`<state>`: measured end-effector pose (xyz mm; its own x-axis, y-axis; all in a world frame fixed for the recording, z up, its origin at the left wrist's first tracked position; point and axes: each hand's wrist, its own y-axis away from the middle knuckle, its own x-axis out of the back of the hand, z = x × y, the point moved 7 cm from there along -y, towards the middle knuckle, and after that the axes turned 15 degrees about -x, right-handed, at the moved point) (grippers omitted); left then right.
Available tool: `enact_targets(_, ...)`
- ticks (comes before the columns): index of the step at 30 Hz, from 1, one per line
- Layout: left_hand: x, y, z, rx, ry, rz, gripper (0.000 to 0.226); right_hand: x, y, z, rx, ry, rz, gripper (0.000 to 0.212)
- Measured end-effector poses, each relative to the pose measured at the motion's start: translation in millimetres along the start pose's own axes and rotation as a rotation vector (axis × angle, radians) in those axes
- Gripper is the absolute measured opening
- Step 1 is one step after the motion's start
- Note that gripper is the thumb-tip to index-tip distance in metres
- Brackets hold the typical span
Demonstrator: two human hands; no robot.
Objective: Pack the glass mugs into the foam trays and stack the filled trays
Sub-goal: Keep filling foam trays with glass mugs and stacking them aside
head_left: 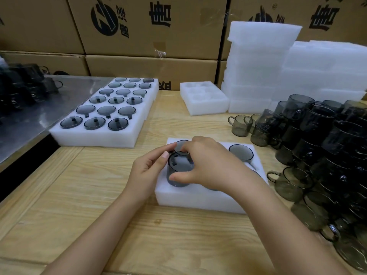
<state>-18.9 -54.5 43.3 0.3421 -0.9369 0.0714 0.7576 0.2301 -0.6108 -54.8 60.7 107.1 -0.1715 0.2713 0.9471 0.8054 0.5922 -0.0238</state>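
Note:
A white foam tray (198, 199) lies on the wooden table in front of me. A smoky glass mug (179, 171) stands upright, partly sunk in the tray's front-left pocket. My right hand (208, 163) grips the mug round its rim and side. My left hand (151, 167) pinches the mug's rim from the left. Another mug (241, 152) sits in the tray's back-right pocket, and a third (181, 144) shows behind my fingers. My right hand hides the middle pockets.
Filled foam trays (103, 133) with several mugs lie at the left. An empty tray (204, 100) and tall foam stacks (262, 62) stand behind. A heap of loose mugs (321, 147) fills the right side. Cardboard boxes (151, 28) wall off the back.

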Motion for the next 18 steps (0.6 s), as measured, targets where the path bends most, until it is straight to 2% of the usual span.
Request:
enact_targets(5, -1.9, 0.4, -0.6, 0.031, 0.019, -0.006, 0.022, -3.5, 0.0, -4.8, -0.019, 0.008, 0.045, 0.047)
enact_targets(11, -3.1, 2.0, -2.8, 0.049, 0.033, -0.049, 0.027, -0.5, -0.1, -0.4, 0.005, -0.062, -0.001, 0.039)
enact_targets(14, -3.5, 3.0, -2.3, 0.059, 0.029, -0.05, 0.03, -2.5, -1.7, 0.2, 0.033, -0.02, -0.013, 0.042)
enact_targets(16, -1.1, 3.4, -0.4, 0.037, -0.05, -0.033, 0.02, -5.2, -3.0, 1.1, 0.036, -0.001, -0.008, 0.046)
enact_targets(18, 1.9, 3.2, 3.9, -0.014, -0.182, -0.035, 0.021, -7.4, -5.0, 3.7, 0.029, -0.017, -0.007, 0.05)
